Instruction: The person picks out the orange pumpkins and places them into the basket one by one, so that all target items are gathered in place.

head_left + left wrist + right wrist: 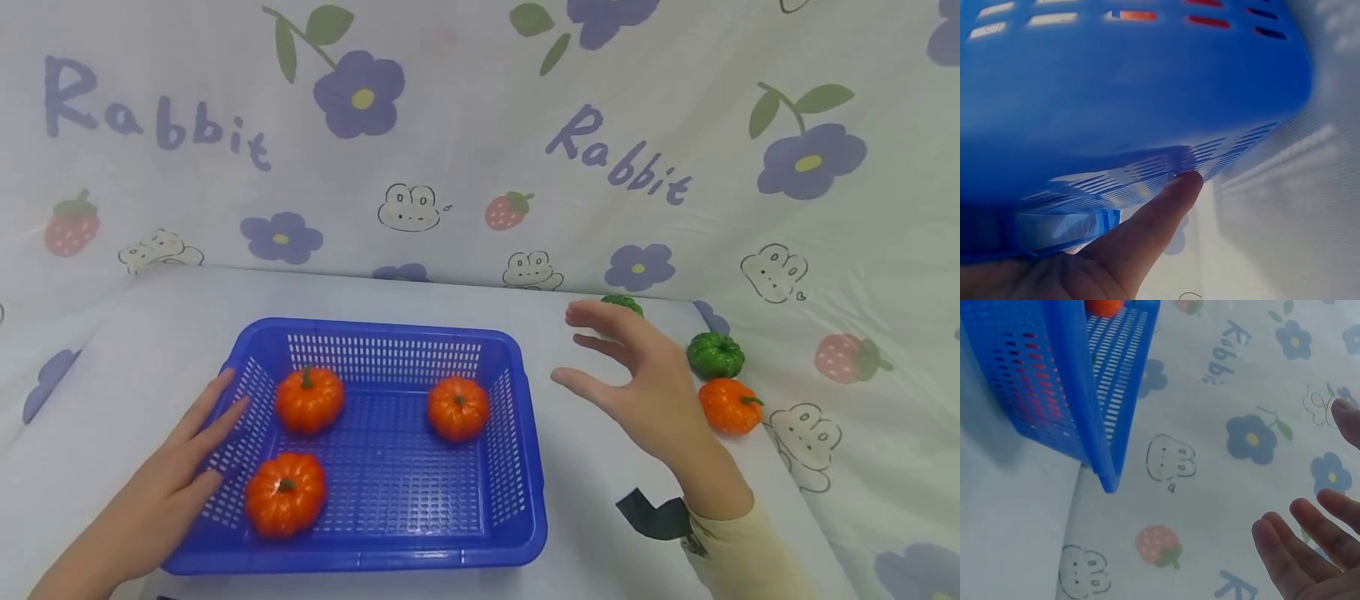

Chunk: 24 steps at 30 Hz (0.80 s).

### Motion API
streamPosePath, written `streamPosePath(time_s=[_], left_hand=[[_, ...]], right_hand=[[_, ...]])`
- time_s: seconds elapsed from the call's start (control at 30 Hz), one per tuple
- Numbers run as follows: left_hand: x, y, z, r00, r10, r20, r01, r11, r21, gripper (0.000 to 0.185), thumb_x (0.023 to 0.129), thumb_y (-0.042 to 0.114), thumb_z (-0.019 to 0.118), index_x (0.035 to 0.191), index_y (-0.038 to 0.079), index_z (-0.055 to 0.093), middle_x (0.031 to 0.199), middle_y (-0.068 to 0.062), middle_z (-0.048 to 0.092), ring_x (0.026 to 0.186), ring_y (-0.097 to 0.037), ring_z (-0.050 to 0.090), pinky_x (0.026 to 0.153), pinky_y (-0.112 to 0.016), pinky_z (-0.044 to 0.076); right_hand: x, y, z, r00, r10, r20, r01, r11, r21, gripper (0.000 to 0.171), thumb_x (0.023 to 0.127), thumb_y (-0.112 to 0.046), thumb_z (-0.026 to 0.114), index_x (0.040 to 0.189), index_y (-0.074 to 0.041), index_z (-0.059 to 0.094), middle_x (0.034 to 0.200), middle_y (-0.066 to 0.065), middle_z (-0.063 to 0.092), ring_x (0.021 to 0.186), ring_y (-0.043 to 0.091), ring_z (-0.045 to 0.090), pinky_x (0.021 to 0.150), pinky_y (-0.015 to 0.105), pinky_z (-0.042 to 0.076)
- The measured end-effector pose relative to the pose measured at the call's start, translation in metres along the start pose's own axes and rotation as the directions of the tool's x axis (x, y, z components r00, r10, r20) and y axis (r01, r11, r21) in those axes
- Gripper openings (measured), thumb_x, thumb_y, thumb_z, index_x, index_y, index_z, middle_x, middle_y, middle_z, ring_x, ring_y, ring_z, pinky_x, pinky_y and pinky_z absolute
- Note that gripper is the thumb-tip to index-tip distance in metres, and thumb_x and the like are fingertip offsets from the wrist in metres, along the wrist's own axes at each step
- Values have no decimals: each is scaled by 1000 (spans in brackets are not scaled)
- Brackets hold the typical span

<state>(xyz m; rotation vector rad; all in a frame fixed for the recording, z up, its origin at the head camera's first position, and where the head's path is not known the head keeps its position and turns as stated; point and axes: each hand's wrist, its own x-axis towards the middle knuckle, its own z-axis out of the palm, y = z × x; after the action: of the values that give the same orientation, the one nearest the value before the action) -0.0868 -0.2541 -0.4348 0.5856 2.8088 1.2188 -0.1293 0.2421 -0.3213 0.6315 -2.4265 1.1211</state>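
- Fingers of the left hand [161, 487] lie straight and slightly spread, flat against the outer left wall of the blue basket [390, 546]; the left wrist view shows one fingertip [1185, 184] touching the slotted plastic, gripping nothing.
- Inside the basket sit three orange pumpkins: one at 10 o'clock [309, 399], one at 7 o'clock [286, 493] by the left wall, and one at 2 o'clock [457, 407] near the right wall. All three rest on the basket floor, well apart from each other.
- Fingers of the right hand [637, 387] are apart and loosely extended, hovering empty above the desk [585, 475] between the basket and the loose pumpkins.
- Beyond that hand, at the desk's right edge, three pumpkins lie outside the basket: a green pumpkin [621, 304] partly hidden behind the fingertips at 12 o'clock of the hand, a second green pumpkin [716, 355] at 2 o'clock, and an orange pumpkin [730, 406] touching or just beside it at 3 o'clock.
- Judged from this layout, sorting the orange ones into the basket looks mostly done: three are in, one orange is left out, and neither green is in the basket.
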Motion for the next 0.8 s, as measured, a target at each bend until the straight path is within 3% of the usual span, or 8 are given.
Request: streamPosePath(time_s=[0.1,0.3,0.37,0.43,0.53,0.6,0.7,0.8], left_hand=[[0,0,-1,1000,2,-2,-2,1000,-5,71,101,-5,51,170,6,34,183,-2,2,163,-47,11,123,-62,15],[1,1,-1,1000,-16,16,17,999,-32,72,100,-6,52,169,3,34,183,-5,0,162,-51,10,110,-84,26],[0,0,-1,1000,-14,11,14,1000,-27,72,100,-6,52,169,3,35,183,-5,1,162,-51,11,119,-74,25],[0,0,-1,1000,-3,4,3,1000,-18,71,100,-6,52,169,4,36,183,-4,1,162,-49,12,130,-48,20],[0,-1,-1,1000,16,-6,-16,1000,-3,71,100,-6,53,168,5,37,183,-3,3,163,-48,12,120,-14,8],[0,-1,-2,1000,21,-6,-21,1000,1,71,100,-6,53,168,4,37,183,-3,3,163,-47,12,117,-10,7],[1,0,-1,1000,16,-4,-15,1000,3,71,100,-6,53,168,4,38,183,-3,3,163,-47,13,123,-18,10],[1,1,0,1000,-7,7,7,1000,-7,71,99,-6,53,168,3,38,183,-4,2,163,-49,12,128,-52,20]], right_hand=[[-4,4,-5,1000,14,-11,-14,1000,-14,68,83,-1,93,145,-12,67,138,3,70,128,22,69,103,22,54],[-12,14,-16,998,41,-49,-43,998,-46,69,81,1,94,144,-9,68,138,2,71,127,13,67,105,19,51],[-15,18,-20,997,40,-62,-44,997,-58,69,80,2,94,143,-8,68,138,4,70,128,9,64,107,18,50],[-20,23,-25,996,45,-82,-50,997,-64,70,79,4,94,143,-7,68,138,5,70,128,6,63,108,18,49],[-30,32,-35,989,73,-128,-82,994,-66,72,78,8,93,143,-7,68,137,5,70,126,5,64,107,18,50],[-38,39,-43,981,106,-165,-118,991,-64,72,77,11,92,143,-7,68,135,3,71,124,3,65,107,17,50],[-50,49,-55,966,160,-201,-180,980,-83,71,78,10,92,143,-8,68,133,-5,71,121,0,66,106,13,48],[-58,57,-65,958,188,-215,-209,974,-81,70,79,11,91,142,-5,68,132,-11,70,119,-1,66,106,12,47]])
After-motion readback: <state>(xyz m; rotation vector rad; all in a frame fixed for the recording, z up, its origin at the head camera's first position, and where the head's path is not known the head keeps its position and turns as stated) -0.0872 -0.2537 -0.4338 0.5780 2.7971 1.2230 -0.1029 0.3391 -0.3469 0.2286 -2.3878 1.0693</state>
